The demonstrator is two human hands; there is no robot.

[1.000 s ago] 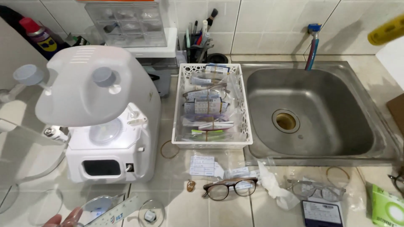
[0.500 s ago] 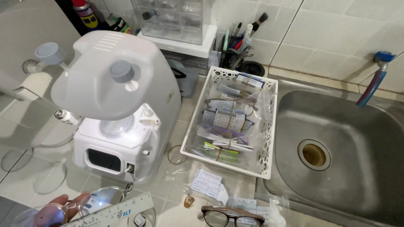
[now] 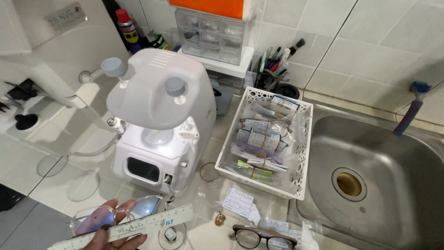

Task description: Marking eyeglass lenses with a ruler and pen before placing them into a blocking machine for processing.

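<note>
One hand (image 3: 113,231), lower left of frame, pinches our light, fragile clear glasses (image 3: 115,216) and stiff ruler (image 3: 127,228) together; we'd grip the frame, not the lenses.

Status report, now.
Left hand holds clear glasses and ruler. Right hand out of view. White machine just ahead.

One hand (image 3: 113,231) is seen at the bottom edge, just in front of the white machine (image 3: 157,125) — which hand it is cannot be told. Its fingers (image 3: 107,212) are curled upward and closed around clear glasses (image 3: 118,213) and a ruler (image 3: 129,227) (wrist and arm are cut off).
</note>
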